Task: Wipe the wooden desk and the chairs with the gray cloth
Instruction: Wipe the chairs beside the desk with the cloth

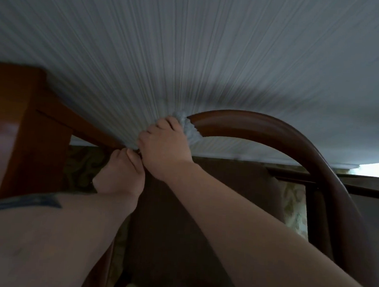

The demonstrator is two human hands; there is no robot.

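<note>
Two hands are working: I am gripping the gray cloth (188,127) in the right hand (164,147) along the chair rail (263,128), left hand (120,175) curled, contents hidden, keeping pressure even.

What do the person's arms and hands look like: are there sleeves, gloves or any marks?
Both forearms are bare, with no sleeves in view. The left hand and right hand wear no gloves. The left forearm carries a dark blue tattoo. No rings or watch show.

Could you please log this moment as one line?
right hand: wiping curved chair back with gray cloth | left hand: gripping chair
</note>
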